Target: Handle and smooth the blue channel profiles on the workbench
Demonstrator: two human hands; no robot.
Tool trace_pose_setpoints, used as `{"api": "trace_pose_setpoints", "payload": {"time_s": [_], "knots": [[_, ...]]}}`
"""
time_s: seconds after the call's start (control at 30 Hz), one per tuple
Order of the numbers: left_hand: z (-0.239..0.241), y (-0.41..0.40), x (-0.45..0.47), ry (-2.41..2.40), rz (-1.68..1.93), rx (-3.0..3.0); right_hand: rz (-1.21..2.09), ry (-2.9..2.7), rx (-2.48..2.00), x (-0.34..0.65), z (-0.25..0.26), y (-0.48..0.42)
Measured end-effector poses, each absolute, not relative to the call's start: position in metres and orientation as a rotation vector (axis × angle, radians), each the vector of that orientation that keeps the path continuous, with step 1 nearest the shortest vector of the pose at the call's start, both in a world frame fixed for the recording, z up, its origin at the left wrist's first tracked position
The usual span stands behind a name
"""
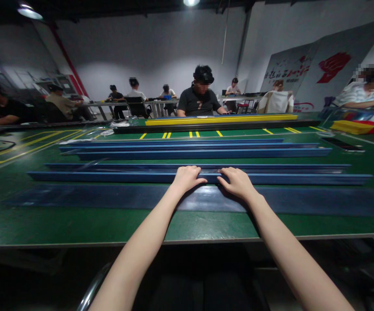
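Note:
A long blue channel strip (pixel 109 176) lies across the green table in front of me. My left hand (pixel 187 178) grips its near wall left of the middle, fingers curled over the top edge and thumb on the near side. Close by on the right, my right hand (pixel 237 180) holds the same wall in the same way. Nearer to me, a flat, shiny, dark blue strip (pixel 206 198) lies under my wrists. Beyond the gripped strip, several more blue strips (pixel 206 153) lie parallel to it. My fingertips are partly hidden behind the wall.
Farther back lie a black strip (pixel 226 126) and a yellow strip (pixel 219 119). A person (pixel 201 95) sits across the table. A phone (pixel 344 144) and a yellow and red tray (pixel 357 127) are at right. The table's near edge (pixel 60 245) runs below my forearms.

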State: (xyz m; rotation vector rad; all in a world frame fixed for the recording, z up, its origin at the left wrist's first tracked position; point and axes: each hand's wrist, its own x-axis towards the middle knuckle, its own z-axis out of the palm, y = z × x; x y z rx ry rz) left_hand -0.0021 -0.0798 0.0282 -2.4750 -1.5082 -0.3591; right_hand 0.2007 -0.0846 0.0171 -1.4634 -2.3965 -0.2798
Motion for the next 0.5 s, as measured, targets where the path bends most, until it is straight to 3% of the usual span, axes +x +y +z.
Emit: {"api": "trace_pose_setpoints", "payload": {"time_s": [0.5], "knots": [[0.0277,-0.0754,-0.0036,-1.477,-0.478,-2.437,-0.270,-2.354,-1.352,0.1997,0.0161,-0.0847]]}}
